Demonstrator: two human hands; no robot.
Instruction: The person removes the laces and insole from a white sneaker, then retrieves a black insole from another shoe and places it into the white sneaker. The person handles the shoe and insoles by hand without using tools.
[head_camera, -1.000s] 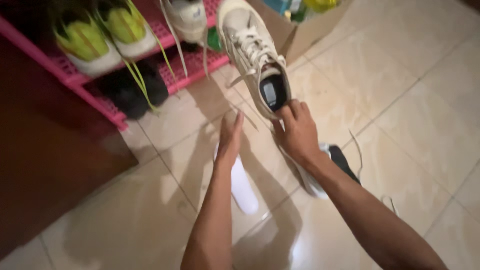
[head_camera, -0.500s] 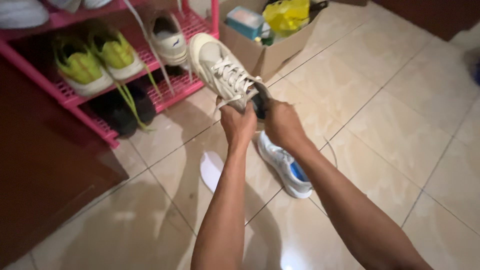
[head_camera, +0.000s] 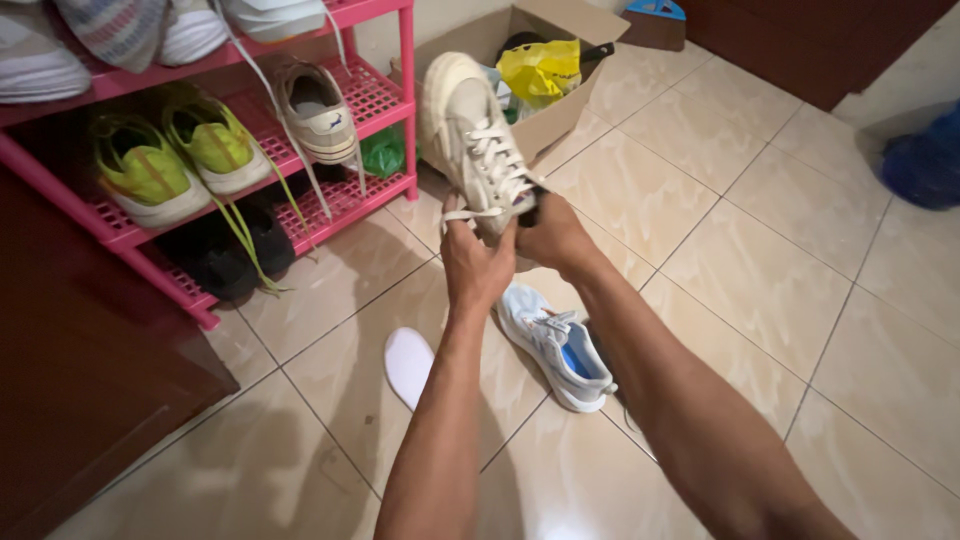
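Currently, a beige lace-up sneaker (head_camera: 470, 130) is held up by its heel end, just right of the pink shoe rack (head_camera: 350, 190). It is gripped from below by the left hand (head_camera: 475, 265) and at the heel opening by the right hand (head_camera: 550, 235), both closed on it. Farther from the rack, a white insole (head_camera: 408, 365) and a white-and-blue sneaker (head_camera: 555, 345) are seen lying on the tiled floor (head_camera: 800, 250).

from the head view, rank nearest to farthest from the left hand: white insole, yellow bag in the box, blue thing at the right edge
From the left hand:
1. white insole, on the tiles just below it.
2. yellow bag, up in the cardboard box.
3. blue thing, far right edge.
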